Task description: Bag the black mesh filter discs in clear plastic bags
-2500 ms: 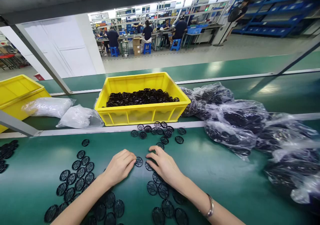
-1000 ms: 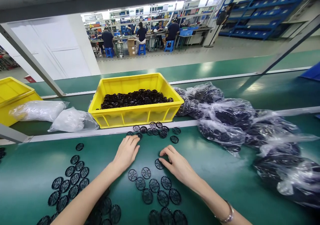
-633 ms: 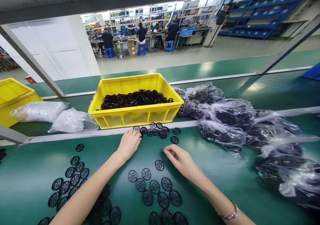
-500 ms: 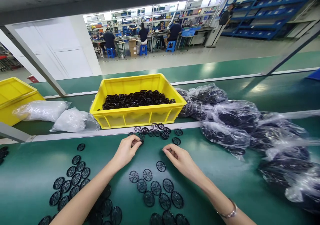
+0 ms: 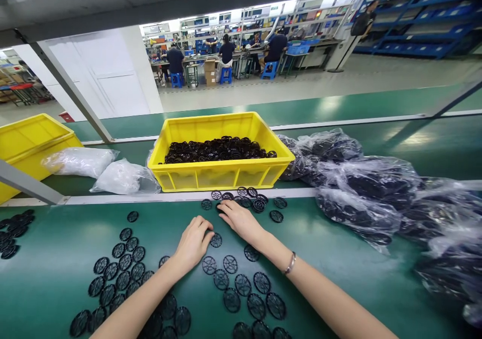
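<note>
My left hand (image 5: 194, 242) is low over the green surface, its thumb and fingers closed at the left edge of a black spoked disc (image 5: 216, 240) that lies flat. My right hand (image 5: 241, 222) reaches across to the left, fingers together and bent down over another black disc, mostly hidden beneath the fingertips. Just beyond it, a loose cluster of the same discs (image 5: 258, 206) lies below the yellow bin. Spaced-out discs (image 5: 243, 285) form rough rows nearer me, and more discs (image 5: 123, 280) spread to the left of my left forearm.
The yellow bin (image 5: 226, 171), full of black discs, stands behind the white rail. Clear bags of dark parts (image 5: 361, 208) line the right side. White plastic bags (image 5: 122, 177) and another yellow bin (image 5: 33, 138) sit at left. Metal posts rise on both sides; people sit working far behind.
My left hand has drawn a disc from the cluster toward me. My right hand has moved left and forward onto a disc by the cluster. The view has shifted slightly left.
</note>
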A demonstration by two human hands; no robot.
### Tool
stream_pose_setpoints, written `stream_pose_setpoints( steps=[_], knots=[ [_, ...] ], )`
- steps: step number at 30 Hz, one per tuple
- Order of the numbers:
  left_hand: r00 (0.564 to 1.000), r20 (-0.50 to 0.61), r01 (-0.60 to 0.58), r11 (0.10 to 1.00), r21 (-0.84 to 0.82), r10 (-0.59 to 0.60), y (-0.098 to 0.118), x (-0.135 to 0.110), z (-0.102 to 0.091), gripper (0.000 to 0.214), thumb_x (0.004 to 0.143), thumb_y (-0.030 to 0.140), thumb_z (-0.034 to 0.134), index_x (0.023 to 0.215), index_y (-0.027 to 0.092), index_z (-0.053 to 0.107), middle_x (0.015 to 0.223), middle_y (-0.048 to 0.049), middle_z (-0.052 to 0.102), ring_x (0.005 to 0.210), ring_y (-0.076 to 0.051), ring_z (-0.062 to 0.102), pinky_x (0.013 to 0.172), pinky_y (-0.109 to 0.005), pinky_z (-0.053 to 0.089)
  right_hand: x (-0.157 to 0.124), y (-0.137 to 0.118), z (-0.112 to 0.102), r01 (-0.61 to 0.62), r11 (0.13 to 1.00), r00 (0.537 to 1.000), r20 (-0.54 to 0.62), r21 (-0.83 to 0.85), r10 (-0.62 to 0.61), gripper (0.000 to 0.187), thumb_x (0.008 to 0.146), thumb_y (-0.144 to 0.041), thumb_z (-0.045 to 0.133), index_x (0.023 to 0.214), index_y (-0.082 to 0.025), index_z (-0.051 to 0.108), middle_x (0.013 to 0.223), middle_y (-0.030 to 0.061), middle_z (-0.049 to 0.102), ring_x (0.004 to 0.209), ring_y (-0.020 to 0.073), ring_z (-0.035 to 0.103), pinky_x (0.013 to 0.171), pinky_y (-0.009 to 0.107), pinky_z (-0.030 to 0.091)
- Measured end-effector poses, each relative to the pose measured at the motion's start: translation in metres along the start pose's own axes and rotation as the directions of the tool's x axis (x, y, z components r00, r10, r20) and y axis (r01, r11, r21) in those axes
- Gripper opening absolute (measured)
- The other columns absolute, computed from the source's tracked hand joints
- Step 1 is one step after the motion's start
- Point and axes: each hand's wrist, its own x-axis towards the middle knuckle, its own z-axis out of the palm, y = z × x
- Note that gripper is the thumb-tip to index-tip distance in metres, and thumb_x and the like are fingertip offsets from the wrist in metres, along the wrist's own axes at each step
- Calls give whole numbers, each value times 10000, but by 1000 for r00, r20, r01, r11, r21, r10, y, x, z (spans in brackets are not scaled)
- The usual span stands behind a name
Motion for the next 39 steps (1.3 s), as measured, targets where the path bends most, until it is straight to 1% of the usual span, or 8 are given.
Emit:
stream_pose_setpoints(
  steps=[7, 13, 19, 24, 27, 30, 34, 39],
  knots=[
    [998, -52, -31, 999, -34, 29, -9, -2, -15, 105, 987, 208, 496, 1032, 201, 591, 1029, -65, 622, 926, -182, 615, 832, -326, 548, -26, -11, -13, -72, 991, 996, 61, 113, 66, 134, 991, -201, 470, 1081, -211, 569, 817, 1, 641, 709, 152, 642, 674, 272, 557],
    [996, -77, -50, 998, 41, 53, -27, 31, -22, 266, 986, 193, 456, 1237, 212, 542, 1259, -115, 596, 1205, -270, 530, 1051, -480, 444, -55, -11, -22, -202, 962, 979, 50, 184, 196, 73, 927, -298, 594, 957, -237, 621, 1017, 23, 588, 725, 140, 581, 706, 296, 505],
    [999, 34, 5, 998, 65, -7, -35, 64, -23, 141, 946, 235, 537, 1054, 213, 625, 1096, -104, 667, 1118, -298, 581, 1002, -470, 448, -59, 1, -28, -255, 934, 963, -19, 249, 268, 252, 996, -361, 444, 903, -234, 641, 816, 14, 604, 649, 161, 548, 625, 294, 444],
    [960, 233, 167, 986, -26, -156, -30, 47, -41, 195, 976, 351, 482, 937, 199, 598, 838, -55, 713, 801, -220, 672, 739, -322, 504, -58, 14, -40, -270, 943, 951, -98, 194, 293, 265, 985, -367, 442, 884, -226, 642, 736, 9, 642, 600, 159, 560, 563, 272, 438],
    [901, 350, 288, 957, -42, -256, -30, 33, -49, 219, 929, 395, 549, 1006, 190, 546, 653, 10, 674, 612, -192, 640, 578, -276, 448, -47, 14, -43, -243, 957, 961, -98, 159, 260, 253, 981, -348, 443, 885, -227, 642, 731, 4, 653, 600, 160, 570, 563, 271, 445],
    [872, 340, 373, 928, 1, -351, -30, 27, -50, 284, 868, 401, 621, 1016, 189, 504, 654, 4, 650, 636, -217, 624, 566, -284, 386, -22, 9, -41, -183, 979, 976, -107, 88, 192, 215, 974, -308, 452, 911, -233, 643, 849, 35, 681, 740, 196, 609, 664, 307, 475],
    [865, 332, 404, 915, -13, -377, -29, 26, -52, 323, 843, 459, 640, 994, 208, 504, 686, -2, 652, 702, -239, 631, 602, -295, 373, 25, 3, -28, -87, 996, 992, -90, -22, 84, 139, 941, -256, 534, 976, -224, 665, 1006, 109, 694, 1010, 291, 573, 867, 409, 461],
    [876, 319, 413, 904, -109, -361, -36, 17, -69, 362, 934, 555, 459, 1017, 210, 532, 677, 2, 671, 698, -216, 649, 638, -291, 430, 58, -4, -8, -31, 998, 1000, -6, -54, 31, 101, 914, -195, 586, 881, -186, 681, 896, 145, 698, 1000, 319, 569, 877, 439, 449]
  ],
)
